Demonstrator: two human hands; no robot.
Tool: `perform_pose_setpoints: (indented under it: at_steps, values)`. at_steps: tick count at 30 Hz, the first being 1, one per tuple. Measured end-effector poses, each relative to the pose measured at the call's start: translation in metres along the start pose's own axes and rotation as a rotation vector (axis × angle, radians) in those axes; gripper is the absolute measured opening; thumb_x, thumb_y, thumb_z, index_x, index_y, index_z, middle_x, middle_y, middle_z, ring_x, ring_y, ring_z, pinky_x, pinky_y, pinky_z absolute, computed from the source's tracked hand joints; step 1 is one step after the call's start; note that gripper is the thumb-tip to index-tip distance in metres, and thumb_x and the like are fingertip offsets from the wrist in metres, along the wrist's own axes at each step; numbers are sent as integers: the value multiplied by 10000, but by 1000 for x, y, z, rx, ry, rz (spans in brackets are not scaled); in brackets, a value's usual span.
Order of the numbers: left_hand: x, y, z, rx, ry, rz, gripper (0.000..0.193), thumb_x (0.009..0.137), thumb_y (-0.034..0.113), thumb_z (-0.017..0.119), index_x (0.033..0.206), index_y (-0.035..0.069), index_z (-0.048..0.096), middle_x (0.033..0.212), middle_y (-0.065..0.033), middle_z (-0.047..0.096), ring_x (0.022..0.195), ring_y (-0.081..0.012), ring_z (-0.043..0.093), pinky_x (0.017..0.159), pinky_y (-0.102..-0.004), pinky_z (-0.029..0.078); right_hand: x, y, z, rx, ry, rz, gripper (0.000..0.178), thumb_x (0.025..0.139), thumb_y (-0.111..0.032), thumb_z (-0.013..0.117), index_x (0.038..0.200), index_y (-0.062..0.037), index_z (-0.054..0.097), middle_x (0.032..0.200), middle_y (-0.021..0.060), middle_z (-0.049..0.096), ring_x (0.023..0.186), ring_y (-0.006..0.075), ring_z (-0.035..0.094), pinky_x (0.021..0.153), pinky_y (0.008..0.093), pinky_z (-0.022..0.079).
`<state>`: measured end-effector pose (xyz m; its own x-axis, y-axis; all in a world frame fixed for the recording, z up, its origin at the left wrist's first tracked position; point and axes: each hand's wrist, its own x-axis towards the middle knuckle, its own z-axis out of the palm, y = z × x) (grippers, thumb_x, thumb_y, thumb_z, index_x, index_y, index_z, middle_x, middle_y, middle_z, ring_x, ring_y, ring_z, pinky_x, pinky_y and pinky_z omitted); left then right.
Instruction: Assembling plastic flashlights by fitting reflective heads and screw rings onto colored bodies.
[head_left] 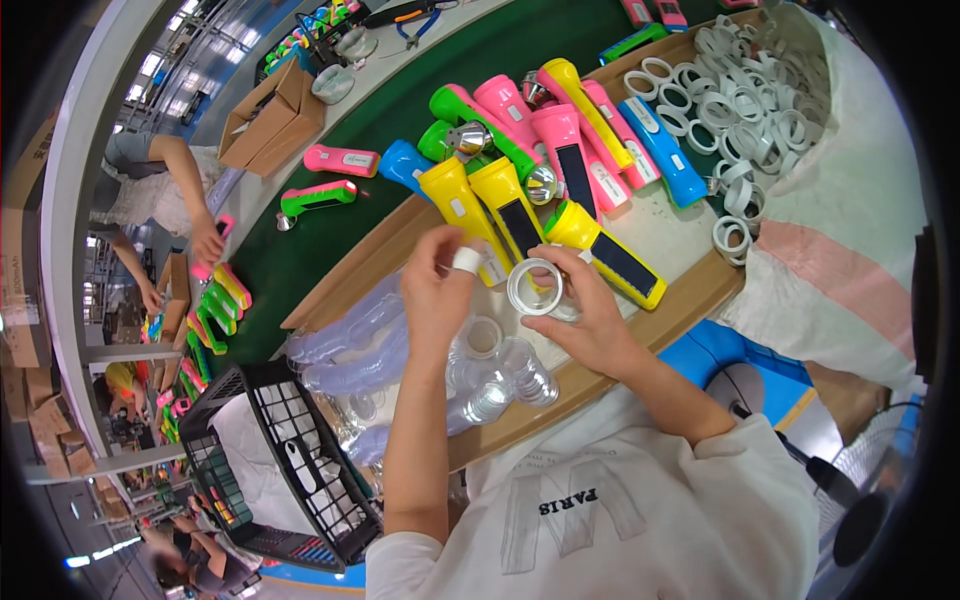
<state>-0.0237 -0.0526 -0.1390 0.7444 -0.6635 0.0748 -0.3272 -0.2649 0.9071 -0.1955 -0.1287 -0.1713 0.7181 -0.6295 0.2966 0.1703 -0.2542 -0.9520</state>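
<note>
My right hand (585, 315) is closed around the rim of a white ring (513, 291), with what looks like a clear disc in or behind it. To its left, my left hand (437, 290) is raised with fingers loosely curled and a gap between them; I see nothing held in it. A white cover (466, 260) wraps one of its digits. Below the hands stand clear round lenses (530, 375), and long stacks of lenses in clear film (350, 340) lie to the left. Just beyond the hands lie yellow flashlights (508, 208) with dark panels.
Pink, green and blue flashlights (660, 150) crowd the far side. White rings (745, 120) are heaped at the right beside a white sack (830, 290). A black basket (290, 460) stands at lower left. Co-workers' hands (207, 240) handle flashlights along the green belt (270, 270).
</note>
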Motion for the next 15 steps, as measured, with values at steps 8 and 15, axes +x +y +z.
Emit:
perform_pose_setpoints:
  at_steps: [8,15]
  values:
    - [-3,-23,2,-196,-37,-59,414,801,54,655,1186,4,512,1017,-82,613,854,-163,605,785,-287,479,0,3,-7,29,-37,49,722,713,45,754,1346,-34,417,1164,73,448,944,131,482,856,260,442]
    - [-75,46,-94,-52,-272,-197,673,709,48,723,1322,-1,450,1079,-90,589,937,-167,597,816,-288,481,-1,1,-8,233,-32,111,754,726,68,734,1373,-35,362,1258,85,429,983,136,478,891,270,430]
